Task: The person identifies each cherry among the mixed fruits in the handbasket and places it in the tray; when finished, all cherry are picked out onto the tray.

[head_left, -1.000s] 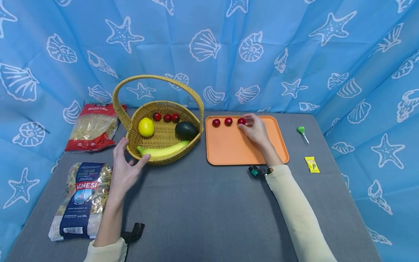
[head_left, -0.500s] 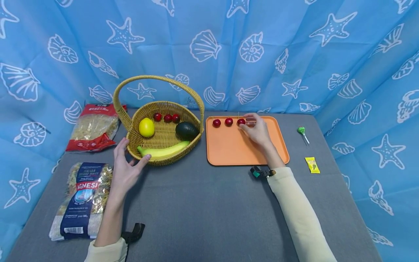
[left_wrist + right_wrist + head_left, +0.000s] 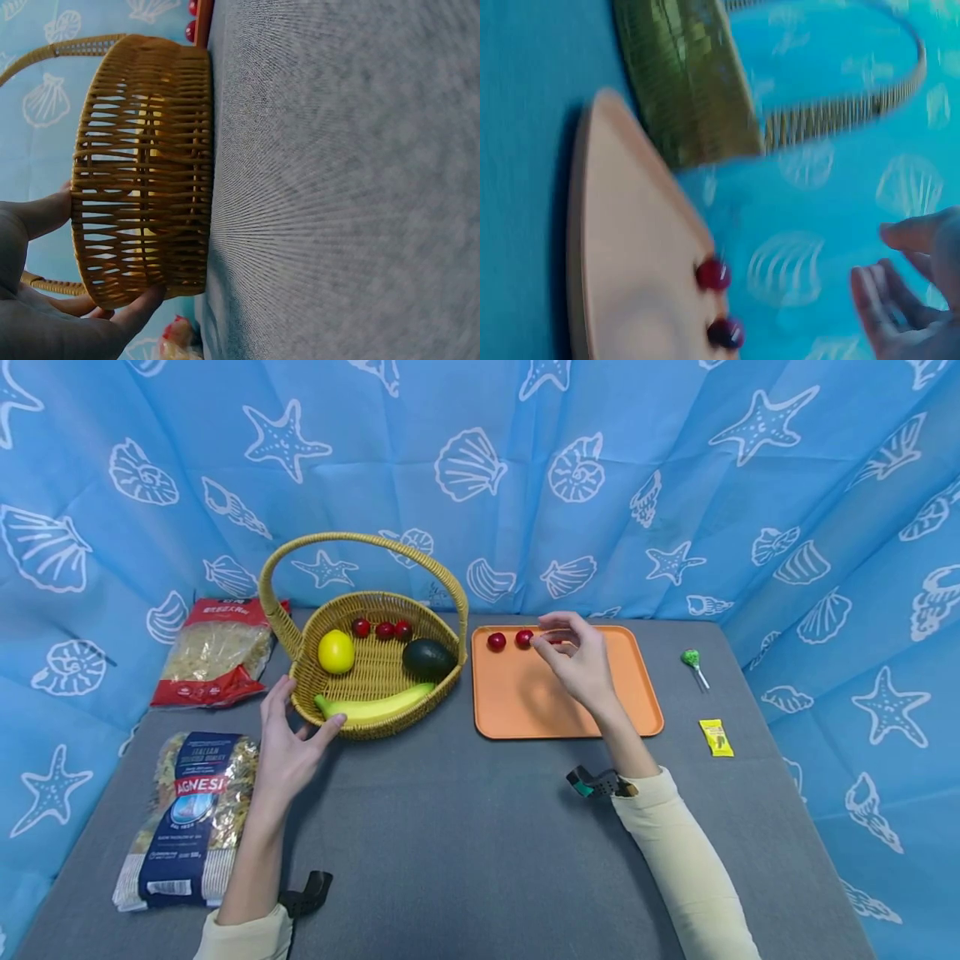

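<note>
My left hand (image 3: 288,756) holds the wicker basket (image 3: 390,727) at its front left corner, thumb at the rim and fingers along the side. A lemon (image 3: 336,652), several cherries (image 3: 361,627), an avocado (image 3: 427,658) and a banana (image 3: 378,705) lie inside. Raised over the orange tray (image 3: 510,710), my right hand (image 3: 581,664) has thumb and fingers apart, with nothing between them in the right wrist view. Two cherries (image 3: 713,274) sit along the tray's back edge; in the head view the right hand mostly covers a third one beside them.
A red-and-clear bag (image 3: 213,652) lies left of the basket, with an Agnesi pasta bag (image 3: 187,818) in front of it. Right of the tray are a green lollipop (image 3: 692,660) and a yellow-wrapped candy (image 3: 716,737). A blue shell-patterned curtain (image 3: 480,485) hangs behind.
The right hand has let go of the third cherry and risen from the tray, its fingers spreading. The left hand and the basket have stayed where they were.
</note>
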Tool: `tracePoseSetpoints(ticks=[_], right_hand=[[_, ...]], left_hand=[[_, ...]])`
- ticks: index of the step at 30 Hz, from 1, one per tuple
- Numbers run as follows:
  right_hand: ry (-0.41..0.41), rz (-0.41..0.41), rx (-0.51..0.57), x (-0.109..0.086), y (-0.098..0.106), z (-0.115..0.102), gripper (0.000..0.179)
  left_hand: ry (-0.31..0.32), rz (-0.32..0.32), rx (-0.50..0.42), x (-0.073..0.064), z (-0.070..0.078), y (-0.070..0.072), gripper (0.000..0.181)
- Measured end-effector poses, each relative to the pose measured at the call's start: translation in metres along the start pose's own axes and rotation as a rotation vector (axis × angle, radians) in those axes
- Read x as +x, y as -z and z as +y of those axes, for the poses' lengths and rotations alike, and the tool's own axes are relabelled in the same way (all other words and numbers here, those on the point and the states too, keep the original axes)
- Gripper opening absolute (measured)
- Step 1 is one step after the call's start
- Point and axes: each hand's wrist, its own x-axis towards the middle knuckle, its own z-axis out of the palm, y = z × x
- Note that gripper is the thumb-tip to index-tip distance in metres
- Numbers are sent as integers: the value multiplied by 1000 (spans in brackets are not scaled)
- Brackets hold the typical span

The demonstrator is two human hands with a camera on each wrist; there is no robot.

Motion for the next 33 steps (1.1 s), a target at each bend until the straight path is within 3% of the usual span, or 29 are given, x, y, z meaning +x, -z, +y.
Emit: tracePoseSetpoints(ticks=[6, 13, 16, 22, 28, 33], right_hand=[[235, -22, 100, -17, -29, -51, 27], [331, -185, 182, -19, -82, -85, 29], [300, -264, 194, -12, -108, -91, 29], [180, -352, 109, 15, -149, -90, 31], [4, -398, 80, 46, -173, -79, 33], [-124, -380, 54, 61, -187, -75, 31]], left_hand=[[1, -6, 0, 1, 0, 0, 102], [2, 1, 9, 0, 0, 1, 101], [3, 2, 13, 0, 0, 1, 101], [8, 3, 22, -1, 0, 0, 100], [7, 3, 15, -1, 1, 0, 100], [8, -1, 10, -1, 1, 1, 101]])
